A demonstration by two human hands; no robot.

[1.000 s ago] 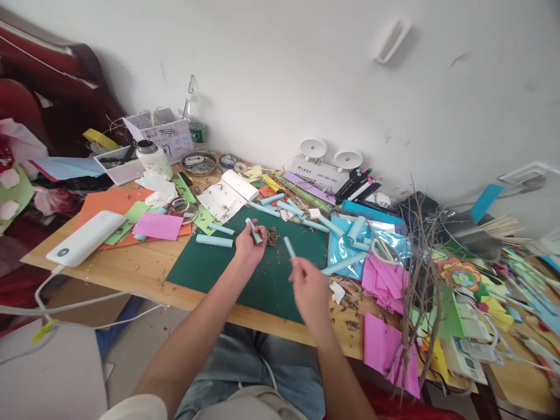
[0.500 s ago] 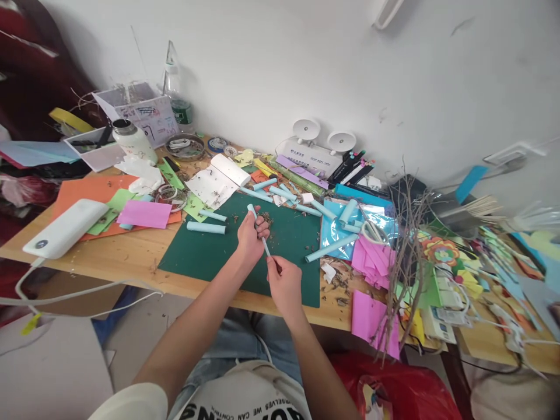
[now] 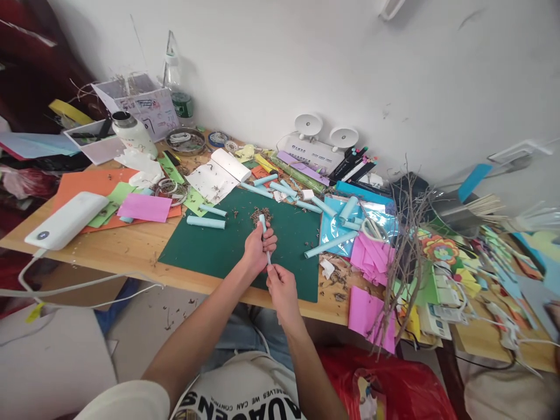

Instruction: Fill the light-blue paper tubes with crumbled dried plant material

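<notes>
Over the dark green cutting mat [image 3: 210,251], my left hand [image 3: 258,245] is wrapped around a rolled light-blue paper tube [image 3: 262,220], whose upper end pokes out above the fingers. Just below, my right hand [image 3: 281,286] pinches the lower, thinner end of the same tube between thumb and fingers. A small heap of brown dry plant bits [image 3: 259,214] lies on the mat behind the tube. Left of the hands rests another blue paper tube [image 3: 205,222]. To the right, a longer blue tube [image 3: 331,245] lies partly on a shiny blue packet [image 3: 341,224].
Upright dry twigs [image 3: 409,233] and pink paper [image 3: 371,318] crowd the right side. Scissors [image 3: 375,231] lie near them. A white power bank [image 3: 65,220] with a cable sits at the left edge. Farther back stand a white bottle [image 3: 133,134] and a white twin-lamp box [image 3: 310,150].
Both hands have moved slightly down and to the right with the tube, which is now more upright. The heap of plant bits shows more fully behind them.
</notes>
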